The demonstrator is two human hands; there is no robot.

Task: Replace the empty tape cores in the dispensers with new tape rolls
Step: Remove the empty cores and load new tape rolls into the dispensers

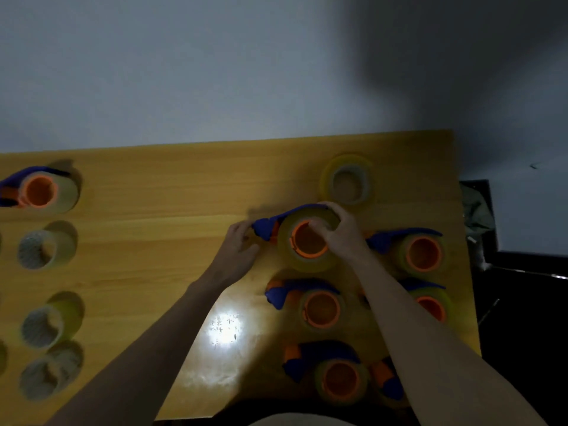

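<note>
Broadly, the yellow wooden desk [153, 186] fills the lower two thirds of the frame, with a pale wall above it and a dark area at the right edge. Down the right side of the desk lie several blue and orange dispensers, each apparently carrying a clear roll; one more sits at the far left edge. Loose items stand in a column at lower left, too dim to tell rolls from empty cores, and a spare tape roll [347, 179] lies flat at upper right, just beyond the hands.

At centre right lies the dispenser [264, 229] being worked on, flat on the desk, with a new tape roll [307, 262] around its orange hub [309, 242]. The roll is glossy, translucent yellow-green and looks full, its hub ring showing bright through the middle. The right hand [341, 232] curls over the roll's far rim, gripping it, thumb toward the hub. The left hand [236, 244] pinches at the blue nose of the dispenser, steadying it.

By my reading, the step in hand is seating this roll on its hub. Next would come pressing it fully home, then finding the free end and threading it toward the blade; clear film is hard to find and clings.
</note>
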